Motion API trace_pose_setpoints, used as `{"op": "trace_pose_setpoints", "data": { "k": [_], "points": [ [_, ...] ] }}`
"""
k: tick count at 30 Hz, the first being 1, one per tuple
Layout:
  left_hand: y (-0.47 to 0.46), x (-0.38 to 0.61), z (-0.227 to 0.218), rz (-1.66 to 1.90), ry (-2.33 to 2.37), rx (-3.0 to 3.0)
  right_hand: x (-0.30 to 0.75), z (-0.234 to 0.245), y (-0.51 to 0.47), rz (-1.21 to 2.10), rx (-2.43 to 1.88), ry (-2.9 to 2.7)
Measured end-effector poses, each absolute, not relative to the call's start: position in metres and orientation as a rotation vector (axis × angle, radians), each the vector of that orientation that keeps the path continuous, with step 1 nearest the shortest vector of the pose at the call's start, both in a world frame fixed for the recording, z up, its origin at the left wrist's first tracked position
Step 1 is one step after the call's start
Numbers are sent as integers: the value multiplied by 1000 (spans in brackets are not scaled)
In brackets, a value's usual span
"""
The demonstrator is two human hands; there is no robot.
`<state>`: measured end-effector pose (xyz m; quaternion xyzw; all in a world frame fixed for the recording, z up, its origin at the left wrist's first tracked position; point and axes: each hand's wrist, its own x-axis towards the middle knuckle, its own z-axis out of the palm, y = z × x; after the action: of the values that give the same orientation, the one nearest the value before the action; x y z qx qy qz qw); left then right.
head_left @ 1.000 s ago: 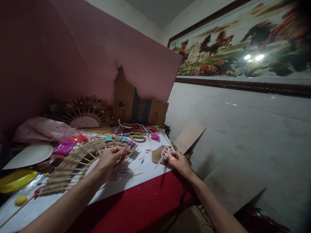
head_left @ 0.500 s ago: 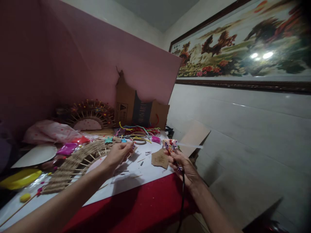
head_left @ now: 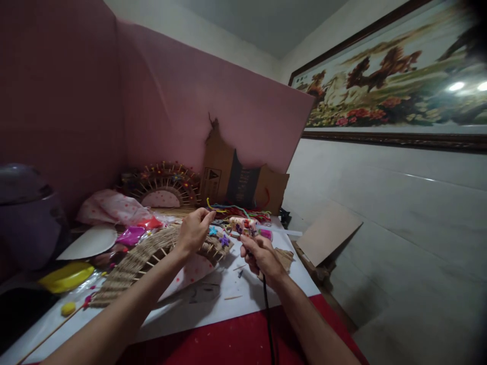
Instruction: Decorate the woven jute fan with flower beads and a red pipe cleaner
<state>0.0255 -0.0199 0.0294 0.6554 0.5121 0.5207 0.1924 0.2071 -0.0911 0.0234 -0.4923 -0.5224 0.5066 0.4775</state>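
Observation:
My right hand point(head_left: 263, 257) is wrapped around the handle of a flower-patterned hot glue gun point(head_left: 244, 226). A white glue stick point(head_left: 283, 231) juts out of its back, and a black cord hangs below. My left hand point(head_left: 195, 230) is closed in a pinch above the arched woven twine fan point(head_left: 133, 256); what the fingertips hold, if anything, is too small to make out. On the fan's right end sit a purple star point(head_left: 224, 240) and, beside it, a blue star point(head_left: 213, 230). The glue gun's nozzle points left, close to these stars.
A second decorated fan point(head_left: 163, 182) stands at the back. Torn cardboard point(head_left: 243, 182) leans behind colourful pipe cleaners point(head_left: 243, 210). To the left lie a white paper plate point(head_left: 89, 242) and a yellow packet point(head_left: 66, 276). A cardboard scrap point(head_left: 284, 258) lies right of my right hand.
The purple star now shows on the fan's end. My left hand has risen slightly, and the glue gun is nearer the fan. The view has swung left.

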Motion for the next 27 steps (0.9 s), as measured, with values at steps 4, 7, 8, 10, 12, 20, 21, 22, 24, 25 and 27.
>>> {"op": "trace_pose_setpoints", "data": {
  "k": [4, 7, 8, 10, 12, 20, 21, 22, 24, 25, 27],
  "points": [
    [-22, 22, 23, 1379, 1587, 1896, 210, 3, -96, 1185, -1312, -1295],
    [-21, 21, 21, 1334, 1694, 1910, 213, 0, -99, 1205, -1360, -1276],
    [-20, 21, 20, 1332, 1706, 1899, 213, 1, -99, 1221, -1371, -1264],
    [-20, 21, 19, 1326, 1712, 1882, 212, 4, -99, 1260, -1388, -1243],
    [-21, 21, 18, 1324, 1702, 1873, 210, 6, -99, 1286, -1407, -1235],
    [-26, 22, 20, 1346, 1692, 1861, 208, 3, -97, 1323, -1445, -1261],
    [-26, 22, 20, 1348, 1693, 1861, 208, 3, -97, 1325, -1445, -1264],
    [-25, 22, 20, 1352, 1691, 1862, 208, 2, -97, 1324, -1445, -1266],
    [-25, 22, 19, 1359, 1682, 1862, 208, 1, -96, 1326, -1439, -1269],
    [-24, 21, 18, 1362, 1677, 1860, 208, 1, -95, 1330, -1438, -1268],
    [-23, 21, 18, 1365, 1672, 1857, 208, 1, -94, 1329, -1445, -1258]
  ]
}}
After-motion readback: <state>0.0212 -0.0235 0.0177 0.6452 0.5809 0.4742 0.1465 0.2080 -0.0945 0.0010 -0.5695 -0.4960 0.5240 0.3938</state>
